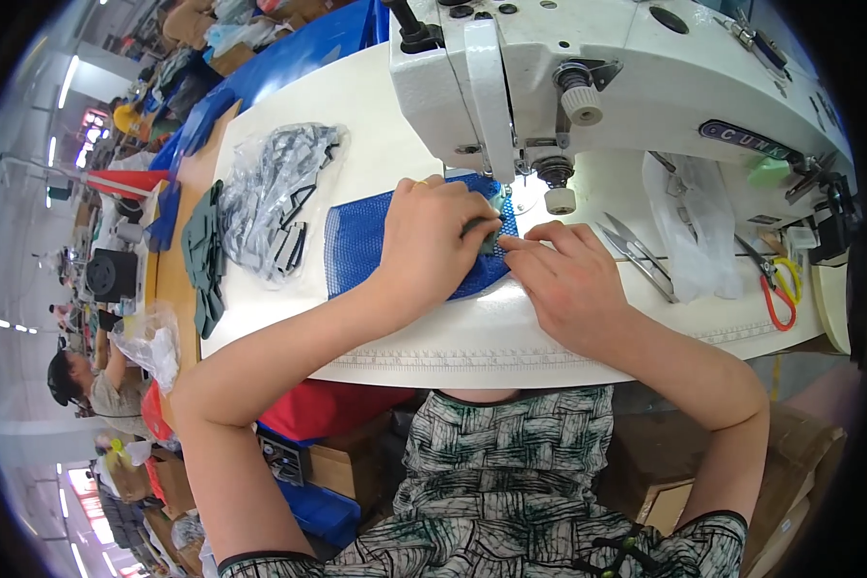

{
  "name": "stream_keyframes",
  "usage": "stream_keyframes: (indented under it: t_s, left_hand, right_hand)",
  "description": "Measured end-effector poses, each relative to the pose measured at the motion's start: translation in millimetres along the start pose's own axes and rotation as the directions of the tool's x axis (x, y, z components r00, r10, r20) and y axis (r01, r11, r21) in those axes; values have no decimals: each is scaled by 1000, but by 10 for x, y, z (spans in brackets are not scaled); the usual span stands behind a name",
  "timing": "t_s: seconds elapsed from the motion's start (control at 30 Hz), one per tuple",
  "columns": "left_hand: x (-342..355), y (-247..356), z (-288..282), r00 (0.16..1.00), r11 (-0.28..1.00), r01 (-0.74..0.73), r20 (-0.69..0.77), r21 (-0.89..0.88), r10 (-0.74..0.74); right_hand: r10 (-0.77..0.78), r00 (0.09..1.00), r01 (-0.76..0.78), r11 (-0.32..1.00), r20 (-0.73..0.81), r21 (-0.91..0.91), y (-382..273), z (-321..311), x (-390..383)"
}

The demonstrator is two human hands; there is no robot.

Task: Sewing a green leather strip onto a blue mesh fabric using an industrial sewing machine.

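A piece of blue mesh fabric [352, 249] lies flat on the white sewing table, its right end beside the needle area of a white sewing machine [636, 58]. My left hand [432, 236] rests over the mesh, thumb and forefinger pinched on a small grey-green piece [489, 237] at the mesh's right edge. From the right, my right hand [570, 279] reaches the same edge. Its fingers are bent, and thumb and forefinger meet at the mesh next to the small piece. My fingers partly cover that piece.
To the left lie a clear plastic bag of grey strips [277, 197] and a stack of dark green pieces [202, 255]. Tweezers [641, 258], a plastic bag [698, 231] and red-and-yellow-handled scissors [776, 289] lie right. A printed ruler [433, 360] follows the front edge. Another person [106, 385] sits far left.
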State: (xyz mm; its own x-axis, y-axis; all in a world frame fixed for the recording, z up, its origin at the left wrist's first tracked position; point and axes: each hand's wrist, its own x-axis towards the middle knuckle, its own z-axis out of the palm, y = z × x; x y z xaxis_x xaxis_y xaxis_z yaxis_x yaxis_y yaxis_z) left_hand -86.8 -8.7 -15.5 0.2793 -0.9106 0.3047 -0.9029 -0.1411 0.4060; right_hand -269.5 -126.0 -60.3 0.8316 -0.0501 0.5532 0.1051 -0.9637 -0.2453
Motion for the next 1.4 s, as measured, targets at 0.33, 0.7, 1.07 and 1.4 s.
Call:
stream_keyframes:
  t_s: [0.33,0.7,1.07,1.4]
  left_hand:
    - [-8,-85,85,980,980,-194,47,-41,195]
    - [40,-44,31,968,976,-213,127,-54,218]
    - [36,-78,52,969,974,-216,105,-65,222]
    - [31,-45,69,965,972,-236,114,-15,236]
  right_hand:
    - [11,999,-13,999,-32,-42,-8,-2,7]
    - [14,1000,-16,997,-25,-76,-16,-38,20]
    - [1,1000,-2,999,-13,-38,-10,-42,30]
    - [13,1000,-12,999,13,-50,-19,-47,55]
